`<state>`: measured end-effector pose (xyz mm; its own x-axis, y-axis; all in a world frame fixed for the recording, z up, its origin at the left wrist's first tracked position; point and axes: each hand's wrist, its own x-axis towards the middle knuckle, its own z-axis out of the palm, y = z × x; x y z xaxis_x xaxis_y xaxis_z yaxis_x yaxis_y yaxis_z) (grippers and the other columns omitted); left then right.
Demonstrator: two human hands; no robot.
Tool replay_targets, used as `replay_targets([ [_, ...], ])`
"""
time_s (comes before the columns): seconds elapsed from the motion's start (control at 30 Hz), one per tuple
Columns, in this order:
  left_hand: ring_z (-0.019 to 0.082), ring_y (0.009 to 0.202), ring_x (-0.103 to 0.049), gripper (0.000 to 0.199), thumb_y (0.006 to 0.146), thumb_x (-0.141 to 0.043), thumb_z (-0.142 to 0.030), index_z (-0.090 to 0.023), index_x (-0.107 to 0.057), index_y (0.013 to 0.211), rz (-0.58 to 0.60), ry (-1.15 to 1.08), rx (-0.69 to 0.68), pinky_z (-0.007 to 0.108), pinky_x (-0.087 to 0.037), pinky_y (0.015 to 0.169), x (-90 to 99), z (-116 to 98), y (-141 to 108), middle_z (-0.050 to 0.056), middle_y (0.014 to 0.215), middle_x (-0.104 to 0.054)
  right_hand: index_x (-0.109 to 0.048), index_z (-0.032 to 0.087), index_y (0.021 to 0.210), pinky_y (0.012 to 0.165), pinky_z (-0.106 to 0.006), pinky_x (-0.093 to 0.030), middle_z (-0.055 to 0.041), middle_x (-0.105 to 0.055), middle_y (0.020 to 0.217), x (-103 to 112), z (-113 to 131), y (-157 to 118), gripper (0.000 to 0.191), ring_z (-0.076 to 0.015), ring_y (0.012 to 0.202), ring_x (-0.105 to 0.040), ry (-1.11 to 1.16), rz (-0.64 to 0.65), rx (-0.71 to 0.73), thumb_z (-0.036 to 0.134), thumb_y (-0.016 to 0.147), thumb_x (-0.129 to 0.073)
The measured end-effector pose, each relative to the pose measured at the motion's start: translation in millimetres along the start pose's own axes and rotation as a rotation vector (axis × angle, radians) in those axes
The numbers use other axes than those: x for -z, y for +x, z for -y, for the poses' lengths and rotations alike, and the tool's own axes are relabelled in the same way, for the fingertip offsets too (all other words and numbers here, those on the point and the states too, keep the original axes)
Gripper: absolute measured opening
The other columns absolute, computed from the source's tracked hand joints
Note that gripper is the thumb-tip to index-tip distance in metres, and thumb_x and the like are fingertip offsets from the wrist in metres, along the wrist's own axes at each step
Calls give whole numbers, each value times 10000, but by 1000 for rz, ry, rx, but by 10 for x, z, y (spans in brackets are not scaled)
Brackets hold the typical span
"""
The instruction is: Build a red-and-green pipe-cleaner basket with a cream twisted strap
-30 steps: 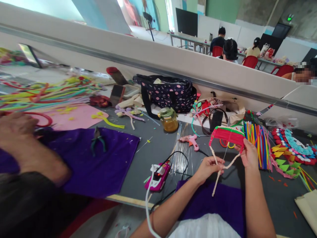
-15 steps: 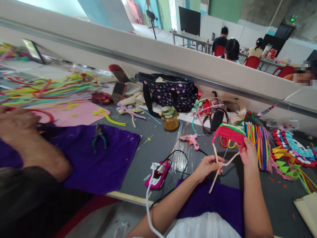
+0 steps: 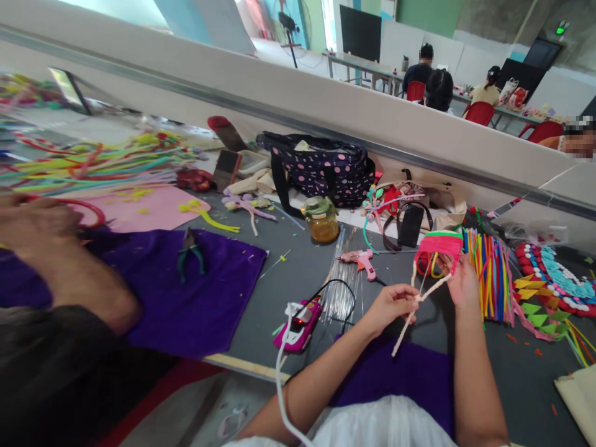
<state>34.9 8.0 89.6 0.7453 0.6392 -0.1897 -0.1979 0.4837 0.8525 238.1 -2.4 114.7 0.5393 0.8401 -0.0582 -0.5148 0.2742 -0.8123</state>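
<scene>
A craft piece has a pink-red band [image 3: 437, 244] with a green and white top edge, and cream twisted stems [image 3: 435, 287] that meet below it. My left hand [image 3: 395, 304] pinches the stems where they meet; one stem end hangs down past the fingers. My right hand [image 3: 462, 279] holds the piece at its right side, by the band's lower corner. Beneath the hands lies a purple cloth [image 3: 395, 379]. Behind the piece are red and yellow scissor handles [image 3: 436, 266], partly hidden.
A pink glue gun [image 3: 361, 262], a magenta device [image 3: 298, 326] with cables, a jar [image 3: 321, 220] and a polka-dot bag [image 3: 326, 171] lie ahead and left. Colourful stems [image 3: 488, 273] are at right. A co-worker's hand [image 3: 37, 223] is at far left, near pliers [image 3: 190, 256].
The band has tilted, so its face and green edge show differently. My right hand has turned slightly and shifted left. The view has moved a little.
</scene>
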Motion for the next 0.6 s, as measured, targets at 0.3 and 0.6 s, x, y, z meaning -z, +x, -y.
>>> replay_targets([
  [0.3,156,705,-607,218,794,-632,-321,-199,-708,958,-264,737,-329,247,-441,673,95,147,-41,47,797,-684,-618,189,1002,674,-318,-605,-53,-726,938,-152,30,-278,392,-235,839,-724,-196,-54,56,331,681,-791],
  [0.6,161,926,-596,492,691,-757,-333,-204,-597,1137,-590,230,-434,237,-458,795,261,-192,66,67,1057,-643,-636,154,847,544,-241,-609,-53,-737,765,47,46,-301,303,-229,735,-732,-153,-55,-120,259,635,-824],
])
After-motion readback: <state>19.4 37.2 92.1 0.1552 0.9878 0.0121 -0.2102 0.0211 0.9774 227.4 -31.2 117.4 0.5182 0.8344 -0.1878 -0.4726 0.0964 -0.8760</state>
